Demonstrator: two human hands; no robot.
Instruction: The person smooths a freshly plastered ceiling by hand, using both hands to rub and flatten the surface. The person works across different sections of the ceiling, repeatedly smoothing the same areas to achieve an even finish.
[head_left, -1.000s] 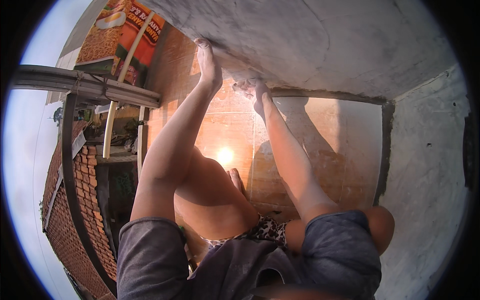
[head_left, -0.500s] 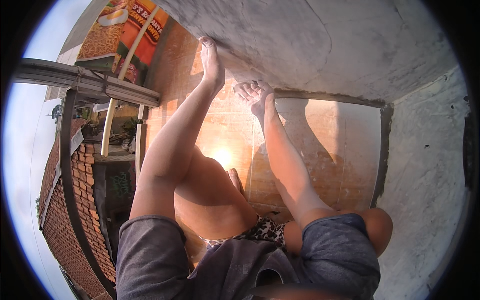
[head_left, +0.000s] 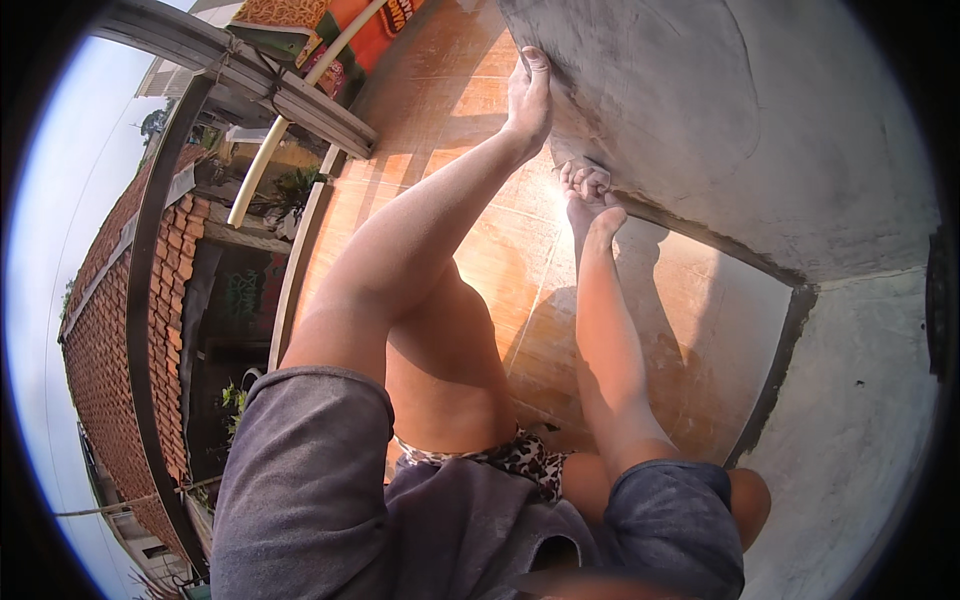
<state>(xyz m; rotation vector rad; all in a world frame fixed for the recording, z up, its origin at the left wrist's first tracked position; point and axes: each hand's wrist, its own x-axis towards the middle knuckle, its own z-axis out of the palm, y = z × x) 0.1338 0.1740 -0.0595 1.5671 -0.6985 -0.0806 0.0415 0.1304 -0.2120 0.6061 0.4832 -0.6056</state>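
Observation:
My left hand [head_left: 531, 98], coated with pale dust, is at the near edge of the grey plastered wall [head_left: 690, 110]. Its thumb points away from me, and the other fingers are mostly hidden from view. Nearer to me, my right hand [head_left: 590, 190] is at the foot of the same wall, also whitened with dust. Its fingers are curled in toward the palm, and whatever they hold, if anything, cannot be made out. Below both hands are orange-brown glossy tiles [head_left: 440, 160], with pale dust beside the right hand.
A second grey wall [head_left: 860, 400] meets the first at the right, with a dark strip [head_left: 780, 375] along its base. At the left are a metal rail [head_left: 240, 70], a cream pipe [head_left: 262, 170] and a printed banner [head_left: 350, 50]. Beyond stands a tiled roof [head_left: 125, 370].
My view has shifted, so both hands and the wall sit farther right. My right hand's fingers, spread before, are now curled. My left hand remains by the wall's edge.

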